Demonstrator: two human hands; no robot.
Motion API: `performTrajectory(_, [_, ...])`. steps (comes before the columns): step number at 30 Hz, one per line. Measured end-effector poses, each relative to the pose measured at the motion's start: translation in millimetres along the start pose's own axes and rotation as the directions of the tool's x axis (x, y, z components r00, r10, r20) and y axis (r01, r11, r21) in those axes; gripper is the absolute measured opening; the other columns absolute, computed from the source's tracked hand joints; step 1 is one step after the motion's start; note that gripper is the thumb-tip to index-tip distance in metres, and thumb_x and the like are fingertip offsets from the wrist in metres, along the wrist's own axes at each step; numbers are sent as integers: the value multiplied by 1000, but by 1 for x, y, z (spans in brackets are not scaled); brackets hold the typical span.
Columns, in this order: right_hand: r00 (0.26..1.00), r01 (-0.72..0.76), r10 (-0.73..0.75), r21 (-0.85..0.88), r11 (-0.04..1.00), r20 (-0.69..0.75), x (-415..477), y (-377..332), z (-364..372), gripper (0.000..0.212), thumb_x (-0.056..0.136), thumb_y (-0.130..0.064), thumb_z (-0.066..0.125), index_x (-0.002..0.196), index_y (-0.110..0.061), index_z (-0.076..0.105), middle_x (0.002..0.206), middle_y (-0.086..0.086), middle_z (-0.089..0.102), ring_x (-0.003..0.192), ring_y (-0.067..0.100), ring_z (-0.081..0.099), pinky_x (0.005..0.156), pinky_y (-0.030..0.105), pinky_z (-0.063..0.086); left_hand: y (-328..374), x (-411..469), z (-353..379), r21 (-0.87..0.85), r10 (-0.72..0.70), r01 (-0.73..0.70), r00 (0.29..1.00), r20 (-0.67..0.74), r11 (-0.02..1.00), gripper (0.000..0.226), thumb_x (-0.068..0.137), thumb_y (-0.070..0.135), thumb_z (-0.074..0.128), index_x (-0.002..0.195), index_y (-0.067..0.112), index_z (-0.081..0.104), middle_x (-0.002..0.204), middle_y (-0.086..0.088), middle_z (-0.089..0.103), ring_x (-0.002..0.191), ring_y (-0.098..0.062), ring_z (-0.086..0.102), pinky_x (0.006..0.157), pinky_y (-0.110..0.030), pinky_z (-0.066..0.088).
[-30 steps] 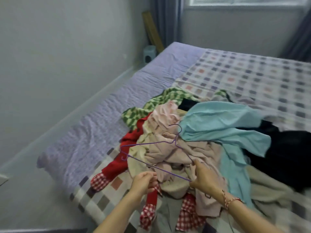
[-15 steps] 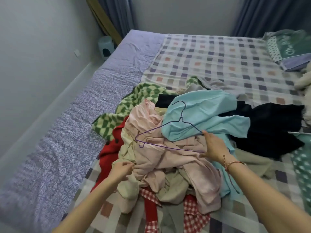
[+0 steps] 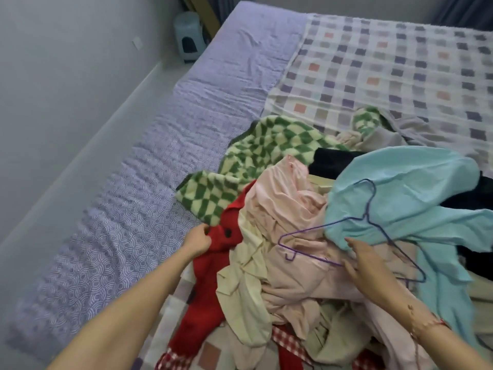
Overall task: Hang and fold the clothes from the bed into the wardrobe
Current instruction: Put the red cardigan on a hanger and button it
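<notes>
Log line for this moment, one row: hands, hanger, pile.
left hand grips red garment | right hand open over purple hanger bar | hanger bare, atop clothes pile

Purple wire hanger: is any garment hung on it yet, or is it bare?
Bare. The thin purple wire hanger lies atop the pale pink garment and light blue garment, nothing draped over it.

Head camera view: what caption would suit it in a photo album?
Left hand grips a red garment while the right hand rests at a purple hanger atop the heaped clothes on the bed.
</notes>
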State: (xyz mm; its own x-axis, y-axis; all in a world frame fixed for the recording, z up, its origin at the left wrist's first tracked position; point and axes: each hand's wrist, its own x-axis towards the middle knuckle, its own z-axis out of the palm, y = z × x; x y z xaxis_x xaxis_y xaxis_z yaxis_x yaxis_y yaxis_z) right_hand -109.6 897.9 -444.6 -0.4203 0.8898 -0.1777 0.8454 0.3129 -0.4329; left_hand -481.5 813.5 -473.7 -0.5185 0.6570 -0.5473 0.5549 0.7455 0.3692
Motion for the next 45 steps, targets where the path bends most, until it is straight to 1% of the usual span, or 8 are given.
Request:
performTrajectory(6, [981,194,-194,34,980,7,32,-55,14,26,87,-12,53,108,-1,62,99,15,65,89,33,63,79,38,48,-1,75,36,-14,166,-166,977,134,986,79,64,62,55,131,21,47,126,-7,57,117,-28,52,96,-44,43])
performTrajectory(13, [990,94,-122,330,939,67,52,-113,36,26,91,-4,50,115,-11,58,105,-4,53,96,16,57,85,34,51,24,40,18,-501,95,-176,979,-183,848,21,92,-2,42,105,3,58,101,-11,60,96,-19,53,73,-22,33])
performTrajectory(17, [982,109,-153,333,937,110,41,-130,41,29,91,-4,49,118,-10,57,108,-2,56,100,13,54,87,24,44,-6,1,-2,-620,-139,-32,964,-225,784,26,96,4,41,112,-7,59,106,-19,62,97,-26,55,67,-22,36])
performTrajectory(22, [962,-18,-87,379,925,258,17,-150,39,34,91,-18,56,124,-15,53,106,0,58,98,14,56,89,26,45,-30,-93,-6,-641,7,-42,998,-57,766,26,97,16,45,109,-1,62,89,-7,64,89,-16,53,71,-20,45])
performTrajectory(28, [857,-482,103,714,507,505,-10,-184,32,35,87,-33,65,112,-9,58,104,6,68,88,16,66,71,27,56,-2,-190,26,-553,354,-208,920,171,807,45,78,61,53,73,16,58,63,17,52,61,-1,42,62,-24,36])
performTrajectory(32, [903,-424,207,696,580,377,-33,-172,23,12,80,10,58,76,-1,60,74,8,63,70,20,59,61,21,51,23,-227,36,-372,431,-365,896,110,853,36,96,30,50,61,24,42,56,23,55,55,10,47,59,-21,34])
performTrajectory(38, [951,-241,78,556,795,300,-55,-153,-6,24,79,5,48,72,-18,48,72,-1,54,79,20,52,73,33,43,46,-223,20,-480,243,-203,970,22,853,34,95,45,38,79,19,54,73,1,59,74,-16,56,72,-30,44])
performTrajectory(45, [931,12,-158,407,914,330,-93,-152,-18,27,88,-5,49,113,-1,57,110,14,63,103,28,60,76,26,41,121,-193,20,-232,263,-224,952,154,947,23,90,40,54,79,20,52,81,3,54,82,-17,55,60,-24,35])
